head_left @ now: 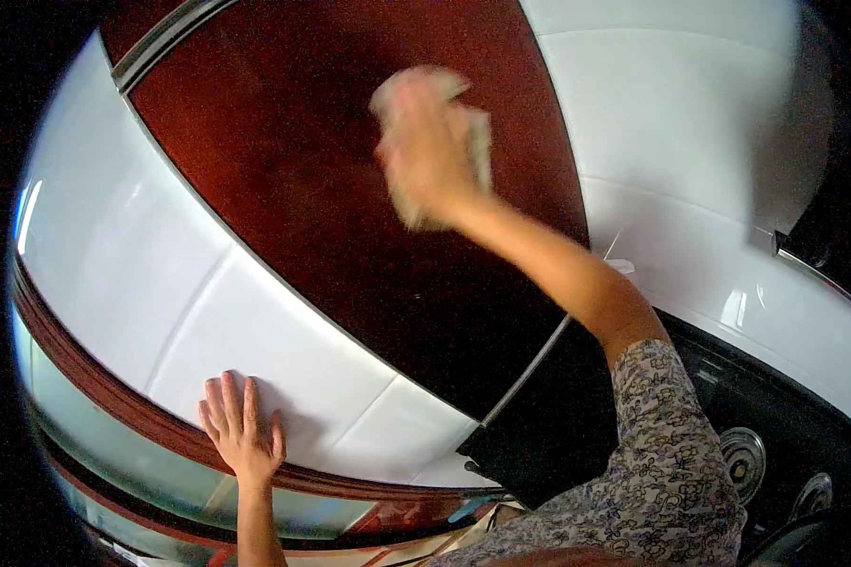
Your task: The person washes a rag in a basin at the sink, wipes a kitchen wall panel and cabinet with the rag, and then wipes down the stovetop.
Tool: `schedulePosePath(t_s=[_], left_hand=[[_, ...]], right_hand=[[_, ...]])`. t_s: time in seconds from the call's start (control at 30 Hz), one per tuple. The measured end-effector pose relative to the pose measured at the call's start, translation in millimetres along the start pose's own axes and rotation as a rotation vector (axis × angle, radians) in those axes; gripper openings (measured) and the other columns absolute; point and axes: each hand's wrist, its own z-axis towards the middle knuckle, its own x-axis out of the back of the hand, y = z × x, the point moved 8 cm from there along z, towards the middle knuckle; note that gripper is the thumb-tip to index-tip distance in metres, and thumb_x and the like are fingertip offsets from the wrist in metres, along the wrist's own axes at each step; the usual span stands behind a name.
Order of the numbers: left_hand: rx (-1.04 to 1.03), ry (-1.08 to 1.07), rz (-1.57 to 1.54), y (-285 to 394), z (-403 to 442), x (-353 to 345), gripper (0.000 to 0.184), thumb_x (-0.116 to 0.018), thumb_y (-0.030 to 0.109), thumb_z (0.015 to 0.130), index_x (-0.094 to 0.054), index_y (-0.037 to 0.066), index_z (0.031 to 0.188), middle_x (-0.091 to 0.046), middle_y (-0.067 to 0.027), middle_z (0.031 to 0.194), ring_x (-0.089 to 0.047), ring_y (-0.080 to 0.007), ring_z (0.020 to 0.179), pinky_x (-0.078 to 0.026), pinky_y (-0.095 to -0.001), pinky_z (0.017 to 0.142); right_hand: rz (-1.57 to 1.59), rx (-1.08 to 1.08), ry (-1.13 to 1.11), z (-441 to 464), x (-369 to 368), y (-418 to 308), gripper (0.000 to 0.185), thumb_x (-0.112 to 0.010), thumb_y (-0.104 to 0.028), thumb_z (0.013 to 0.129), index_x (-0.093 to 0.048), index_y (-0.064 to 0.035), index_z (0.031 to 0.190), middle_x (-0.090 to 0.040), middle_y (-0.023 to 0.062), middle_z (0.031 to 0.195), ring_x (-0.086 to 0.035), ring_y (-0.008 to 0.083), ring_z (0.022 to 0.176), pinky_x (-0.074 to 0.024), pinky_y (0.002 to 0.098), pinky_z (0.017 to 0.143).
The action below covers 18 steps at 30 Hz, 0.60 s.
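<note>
My right hand (430, 161) is closed on a pale cloth (479, 146) and presses it to a glossy dark red panel (284, 170). Motion blurs both the hand and the cloth, whose edges stick out around the fingers. Lower left, my left hand (241, 435) lies flat with its fingers spread on white tile (293, 350), close to a reddish-brown edge trim (113, 378). Nothing is in it.
A metal strip (165, 42) crosses the panel's upper left corner. White tiled wall (662, 104) curves along the right. At the lower right is a black stove (700, 378) with round metal burners (742, 463). Greenish glass (180, 463) runs below the trim.
</note>
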Motion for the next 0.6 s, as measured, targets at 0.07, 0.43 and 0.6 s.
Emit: schedulePosePath(t_s=[0.07, 0.43, 0.6], left_hand=[[-0.002, -0.002, 0.006, 1, 0, 1, 0.058, -0.053, 0.028, 0.082, -0.040, 0.015, 0.137, -0.031, -0.0131, 0.146, -0.024, -0.0355, 0.136, -0.012, -0.0508, 0.111], [0.016, -0.019, 0.000, -2, 0, 2, 0.058, -0.053, 0.035, 0.084, -0.041, 0.016, 0.137, -0.031, -0.0123, 0.146, -0.022, -0.0330, 0.138, -0.012, -0.0499, 0.110], [0.013, -0.018, 0.007, -2, -2, 3, 0.057, -0.052, 0.034, 0.084, -0.041, 0.017, 0.137, -0.031, -0.0117, 0.146, -0.021, -0.0331, 0.138, -0.012, -0.0499, 0.110]], right_hand=[[0.117, 0.410, -0.063, -40, -21, -50, 0.060, -0.061, -0.028, 0.081, -0.039, -0.0075, 0.133, -0.033, 0.0135, 0.142, -0.029, 0.0320, 0.133, -0.0233, 0.0532, 0.106], [-0.114, -0.202, 0.060, 45, -4, 54, 0.036, -0.034, -0.027, 0.093, -0.045, -0.0025, 0.117, -0.046, 0.0175, 0.119, -0.044, 0.0313, 0.111, -0.0361, 0.0455, 0.093], [-0.124, 0.233, -0.429, 10, -5, -51, 0.059, -0.039, -0.039, 0.093, -0.029, -0.0065, 0.141, -0.029, 0.0134, 0.146, -0.026, 0.0312, 0.134, -0.0178, 0.0484, 0.109]])
